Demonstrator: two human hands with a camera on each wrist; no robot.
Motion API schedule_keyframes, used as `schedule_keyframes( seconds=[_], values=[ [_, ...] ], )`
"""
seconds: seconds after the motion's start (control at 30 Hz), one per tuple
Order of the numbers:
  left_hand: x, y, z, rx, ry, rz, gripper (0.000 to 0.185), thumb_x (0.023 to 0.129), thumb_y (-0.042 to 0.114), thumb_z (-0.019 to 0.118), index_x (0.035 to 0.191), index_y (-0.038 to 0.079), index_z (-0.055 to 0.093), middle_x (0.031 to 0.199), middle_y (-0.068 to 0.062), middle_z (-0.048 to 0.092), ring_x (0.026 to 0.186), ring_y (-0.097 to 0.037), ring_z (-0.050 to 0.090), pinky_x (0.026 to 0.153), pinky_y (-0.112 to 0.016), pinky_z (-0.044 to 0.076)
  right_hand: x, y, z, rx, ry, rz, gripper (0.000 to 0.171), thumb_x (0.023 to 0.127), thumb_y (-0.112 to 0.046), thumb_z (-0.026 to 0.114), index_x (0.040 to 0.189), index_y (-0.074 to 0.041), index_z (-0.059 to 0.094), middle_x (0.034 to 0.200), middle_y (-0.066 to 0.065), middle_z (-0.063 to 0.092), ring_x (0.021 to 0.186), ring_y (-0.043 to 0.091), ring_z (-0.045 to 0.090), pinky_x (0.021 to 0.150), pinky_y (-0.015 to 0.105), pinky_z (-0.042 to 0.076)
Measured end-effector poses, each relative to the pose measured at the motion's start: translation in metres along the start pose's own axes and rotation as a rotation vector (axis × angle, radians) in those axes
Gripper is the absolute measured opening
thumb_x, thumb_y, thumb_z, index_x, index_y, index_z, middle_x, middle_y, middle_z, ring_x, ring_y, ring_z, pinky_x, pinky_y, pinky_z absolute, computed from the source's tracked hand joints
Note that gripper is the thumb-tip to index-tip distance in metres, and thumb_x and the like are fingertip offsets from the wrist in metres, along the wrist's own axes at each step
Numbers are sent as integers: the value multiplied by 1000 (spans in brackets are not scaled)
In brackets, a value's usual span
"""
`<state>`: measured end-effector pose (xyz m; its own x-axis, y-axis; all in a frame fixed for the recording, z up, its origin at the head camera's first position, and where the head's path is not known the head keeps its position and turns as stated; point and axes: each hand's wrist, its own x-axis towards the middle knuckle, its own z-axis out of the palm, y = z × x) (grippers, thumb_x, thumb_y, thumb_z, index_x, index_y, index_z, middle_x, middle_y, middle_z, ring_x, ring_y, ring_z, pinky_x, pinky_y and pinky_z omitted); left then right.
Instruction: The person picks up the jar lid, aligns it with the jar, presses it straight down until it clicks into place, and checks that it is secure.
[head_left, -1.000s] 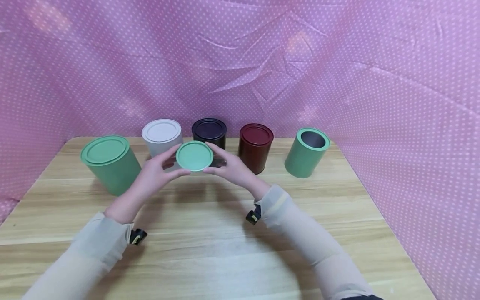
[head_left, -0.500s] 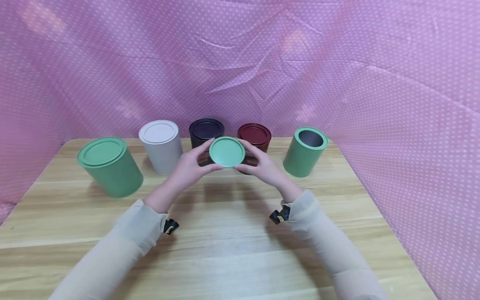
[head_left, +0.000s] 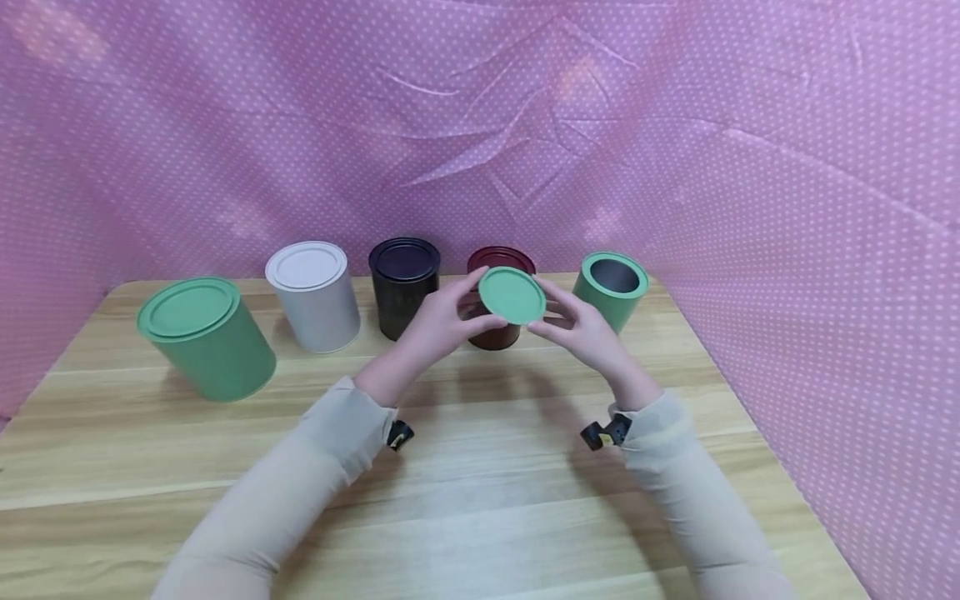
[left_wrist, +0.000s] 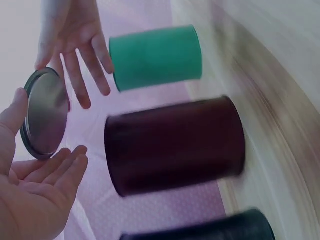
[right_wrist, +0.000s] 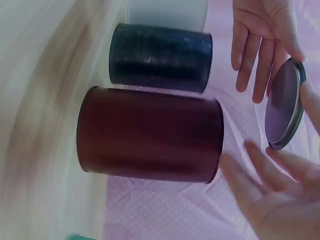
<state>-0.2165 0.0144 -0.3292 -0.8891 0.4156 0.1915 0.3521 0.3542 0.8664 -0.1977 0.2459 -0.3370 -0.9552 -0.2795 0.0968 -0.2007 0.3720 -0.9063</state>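
A round green lid (head_left: 512, 296) is held up by its edges between both hands, above the table and in front of the dark red can (head_left: 492, 338). My left hand (head_left: 444, 323) pinches its left rim between thumb and forefinger, and my right hand (head_left: 588, 332) pinches the right rim the same way. The lid's bare metal underside (left_wrist: 48, 114) shows in the left wrist view. To the right stands a green can (head_left: 609, 292) with an open top and dark inside, partly hidden by the right hand. The remaining fingers of both hands stretch out behind the lid.
Along the back of the wooden table (head_left: 480, 500) stand a black can (head_left: 405, 292), a white can (head_left: 315, 304) and a larger green can (head_left: 213, 346), all lidded. Pink dotted cloth (head_left: 480, 125) hangs behind and at the sides.
Both hands have carried the green lid rightward, from before the white and black cans to before the dark red can. The view has shifted slightly; the cans stand where they were.
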Motion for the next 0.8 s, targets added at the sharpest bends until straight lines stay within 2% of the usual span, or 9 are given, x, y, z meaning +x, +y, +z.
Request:
schedule_keyframes(
  seconds=[0.13,0.27,0.47,0.67,0.8],
  values=[
    [10,8,13,-67,-49,9,81,86,24,74,152,6,30,138,-12,56,123,-22,58,102,-34,49,-6,7,-13,74,14,41,67,92,-12,66,151,-17,35,145,14,48,132,30,48,104,40,47],
    [19,13,22,-80,-74,17,82,86,23,74,152,8,28,140,-11,54,123,-21,58,101,-31,49,-12,10,-22,84,38,42,68,93,-10,64,152,-15,31,151,13,42,137,31,42,109,44,41],
    [29,22,38,-29,-69,25,81,85,27,74,152,12,31,140,-9,54,122,-19,59,100,-29,50,-20,10,-40,63,86,35,68,93,-10,63,153,-14,30,153,15,37,140,33,37,115,50,30],
    [42,31,55,-40,-82,19,82,87,31,72,153,13,27,143,-7,51,125,-22,57,101,-31,49,-27,12,-59,83,122,49,69,94,-16,64,153,-15,29,154,18,34,142,35,33,116,51,29],
    [51,38,65,-58,-80,22,80,87,32,73,153,16,30,145,-4,50,127,-23,55,100,-31,50,-33,12,-70,84,133,59,68,95,-17,62,154,-16,27,153,20,34,142,37,33,115,54,29]
  ],
)
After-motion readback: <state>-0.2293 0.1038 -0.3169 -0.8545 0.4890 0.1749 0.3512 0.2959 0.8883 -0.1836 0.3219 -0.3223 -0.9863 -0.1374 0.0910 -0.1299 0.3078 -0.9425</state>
